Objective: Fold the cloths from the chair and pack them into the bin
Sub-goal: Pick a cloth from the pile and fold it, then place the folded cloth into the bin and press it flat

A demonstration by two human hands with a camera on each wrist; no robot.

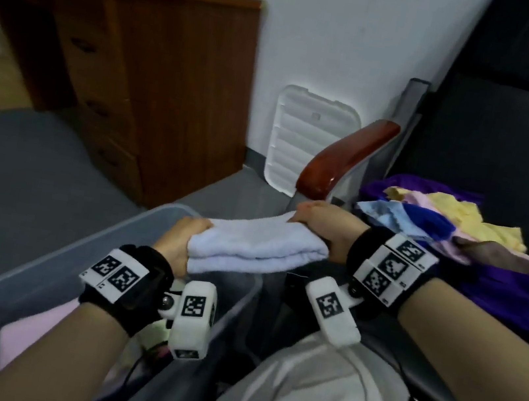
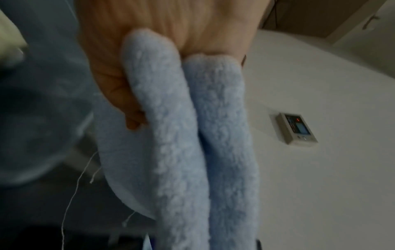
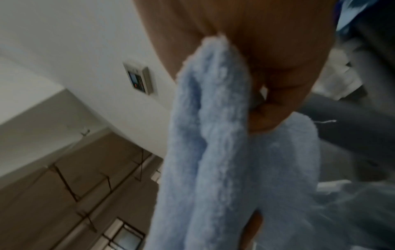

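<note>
The left hand (image 1: 180,242) and the right hand (image 1: 324,227) each close their grip tight round one end of a folded pale blue terry cloth (image 1: 249,244), fingers curled over the layers. The cloth hangs level between them, above the rim of the translucent grey plastic bin (image 1: 48,266). A heap of purple, yellow, pink and blue cloths (image 1: 460,224) lies on the dark chair seat (image 1: 506,152) just beside the right wrist.

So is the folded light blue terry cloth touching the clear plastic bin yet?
Apart. In the head view both hands, left hand and right hand, hold the folded light blue terry cloth in the air above the clear plastic bin's rim.
</note>
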